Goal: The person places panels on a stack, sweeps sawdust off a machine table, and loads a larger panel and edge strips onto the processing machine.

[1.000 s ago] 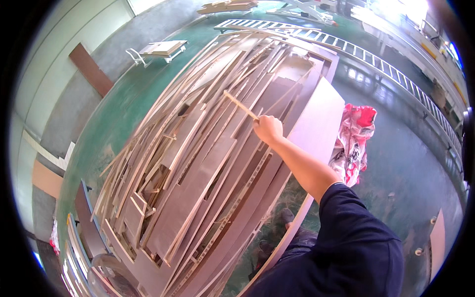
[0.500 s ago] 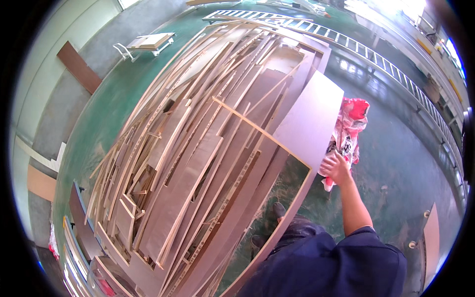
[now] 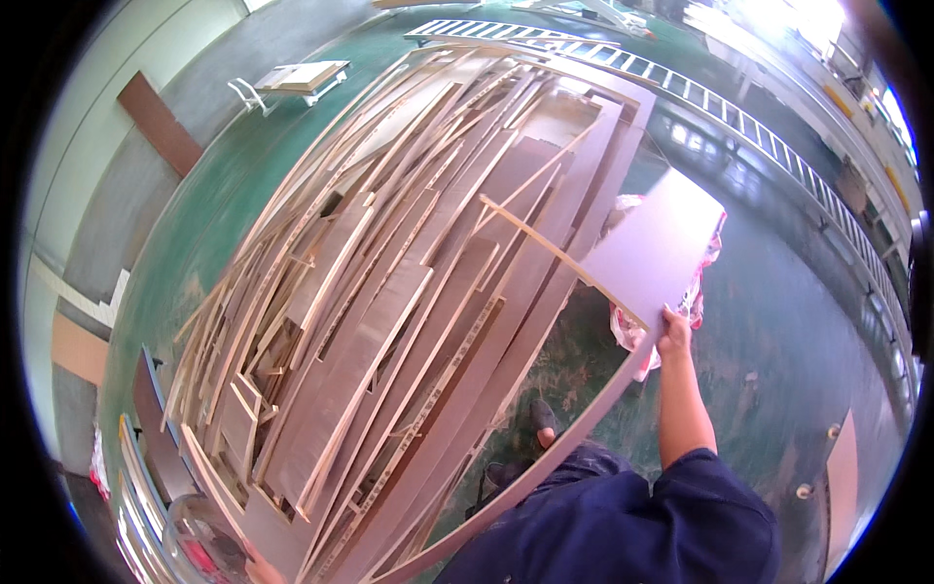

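Observation:
My right hand [image 3: 673,333] is closed around the near right corner of a large pinkish-grey cut-out board [image 3: 652,243]. A wide panel forms its right end, and a long narrow strip curves from there along its near side toward the lower left. My left hand [image 3: 261,566] shows only in part at the lower edge, fingers against a board edge there; the picture's rim cuts off the rest. A heap of board offcuts and narrow strips [image 3: 389,321] lies under and beyond the board. Partly hidden behind its right end is a red and white plastic sack [image 3: 628,331].
A white ladder-like rail frame [image 3: 730,112] curves along the far right. On the far left stands a white cart [image 3: 292,80] with boards on it. A brown panel [image 3: 159,125] leans against the wall. Another board [image 3: 840,487] stands at the lower right.
My right hand has gone from open above the sack to gripping the board's corner. The board's right end has shifted right, now covering much of the sack. My left hand has come into view.

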Demonstrator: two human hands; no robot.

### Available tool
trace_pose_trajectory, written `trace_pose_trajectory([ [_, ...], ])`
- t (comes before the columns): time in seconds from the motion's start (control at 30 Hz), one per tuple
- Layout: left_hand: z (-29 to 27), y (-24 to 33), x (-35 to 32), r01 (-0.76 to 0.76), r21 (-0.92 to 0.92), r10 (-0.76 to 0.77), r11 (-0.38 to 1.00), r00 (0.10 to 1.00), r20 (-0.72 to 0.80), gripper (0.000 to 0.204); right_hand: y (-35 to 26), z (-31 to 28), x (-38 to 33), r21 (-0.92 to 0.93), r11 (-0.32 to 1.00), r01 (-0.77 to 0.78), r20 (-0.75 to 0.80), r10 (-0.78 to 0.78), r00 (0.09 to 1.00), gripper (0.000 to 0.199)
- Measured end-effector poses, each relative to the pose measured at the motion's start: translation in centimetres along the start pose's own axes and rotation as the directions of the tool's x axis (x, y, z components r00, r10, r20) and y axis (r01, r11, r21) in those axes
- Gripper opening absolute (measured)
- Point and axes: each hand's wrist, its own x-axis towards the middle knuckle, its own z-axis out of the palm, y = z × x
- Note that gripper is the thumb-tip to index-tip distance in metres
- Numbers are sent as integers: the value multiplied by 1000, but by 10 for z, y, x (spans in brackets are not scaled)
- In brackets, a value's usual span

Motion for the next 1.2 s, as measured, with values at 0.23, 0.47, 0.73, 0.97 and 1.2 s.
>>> trace_pose_trajectory([
  [0.23,59,55,4,-213,-204,196,956,975,-102,74,-55,-99,14,-10,1000,22,-86,-22,996,13],
  [0.47,114,40,11,-47,-372,42,927,999,-22,80,-94,-92,28,-77,992,99,-76,-105,992,13],
  [0.73,104,53,-69,162,-340,-148,926,987,66,78,-115,-39,32,-116,984,133,-14,-135,991,17],
  [0.97,154,-2,-33,33,-415,-38,909,999,-6,76,-113,5,51,-177,974,144,-96,-163,982,18],
  [1.2,138,-12,-51,255,-278,-214,926,962,171,77,-123,11,32,-140,977,163,-93,-177,980,32],
])
